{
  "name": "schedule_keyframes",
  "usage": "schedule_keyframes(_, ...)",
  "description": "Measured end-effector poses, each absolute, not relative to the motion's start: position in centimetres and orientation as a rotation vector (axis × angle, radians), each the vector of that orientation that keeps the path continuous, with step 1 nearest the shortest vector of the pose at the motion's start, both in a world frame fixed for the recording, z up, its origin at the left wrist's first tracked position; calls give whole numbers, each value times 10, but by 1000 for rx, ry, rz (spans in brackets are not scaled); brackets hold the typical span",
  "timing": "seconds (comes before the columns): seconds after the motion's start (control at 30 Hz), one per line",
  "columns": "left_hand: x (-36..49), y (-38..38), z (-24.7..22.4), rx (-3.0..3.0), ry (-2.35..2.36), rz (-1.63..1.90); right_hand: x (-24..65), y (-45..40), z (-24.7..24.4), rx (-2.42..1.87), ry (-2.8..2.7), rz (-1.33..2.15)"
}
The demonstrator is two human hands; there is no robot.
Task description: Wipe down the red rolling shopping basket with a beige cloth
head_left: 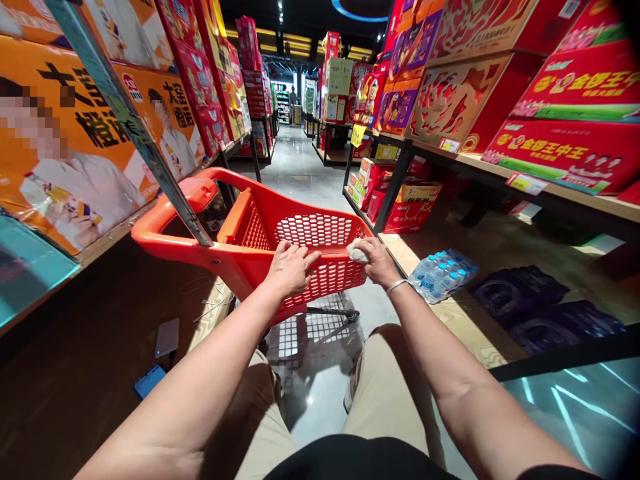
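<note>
Nearest are the person's black top point(350, 460) and beige trousers point(385, 393), knees bent and parted above the shiny floor point(300, 163). Both bare forearms reach forward, a silvery bracelet point(397, 287) circling the right wrist.

Just beyond the knees stands an orange-red shopping cart point(247, 267), its handle to the left and its perforated basket reaching right. The left hand point(293, 270) lies palm down over the cart's near rim, loosely open, fingers apart and slightly bent, resting there rather than gripping. The right hand point(379, 261), farther along near the basket's right end, is closed, thumb and fingers pinching a crumpled white cloth point(357, 253) against the rim.

A worn metal pole point(135, 127) slants down from the upper left, its lower end meeting the cart near the handle. Low on the left lie a grey phone point(167, 337) and a blue device point(149, 381); on the low right shelf point(487, 337) sits a wrapped pack of blue-capped bottles point(443, 275), with dark purple packs point(520, 291) beside it.

Farther up, orange cartons point(40, 57) line the left side and red boxes point(550, 157) the right. Beyond the cart, the aisle runs back between more stacked goods.
</note>
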State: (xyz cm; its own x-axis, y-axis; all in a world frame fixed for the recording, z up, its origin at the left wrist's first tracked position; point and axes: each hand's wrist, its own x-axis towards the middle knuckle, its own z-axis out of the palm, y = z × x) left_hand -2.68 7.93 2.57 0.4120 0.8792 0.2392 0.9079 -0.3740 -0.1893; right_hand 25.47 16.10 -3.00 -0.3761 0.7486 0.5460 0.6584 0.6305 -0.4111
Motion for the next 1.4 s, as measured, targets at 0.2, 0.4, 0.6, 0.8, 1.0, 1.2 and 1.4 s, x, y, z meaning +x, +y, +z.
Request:
schedule_keyframes(0.2, -20, 86, 26, -2354, -1567, -135, 299, 177, -43, -1353, -1928, 214)
schedule_keyframes(0.4, -27, 93, 28, -2365, -1588, -128, 246, 151, -27, -1410, -2019, 50)
schedule_keyframes(0.6, -52, 105, 34, -2376, -1689, -102, 226, 140, -12, -1361, -2195, 21)
schedule_keyframes(0.8, -64, 107, 33, -2386, -1684, -164, 249, 173, -18, -1333, -2189, 274)
schedule_keyframes(1.0, -58, 108, 26, -2376, -1641, -228, 255, 165, -25, -1333, -2044, 432)
schedule_keyframes(1.2, -72, 117, 23, -2361, -1699, -262, 240, 117, -26, -1468, -2023, 223)
schedule_keyframes(1.4, -53, 111, 8, -2483, -1694, -359, 208, 81, -30, -1479, -2098, 50)
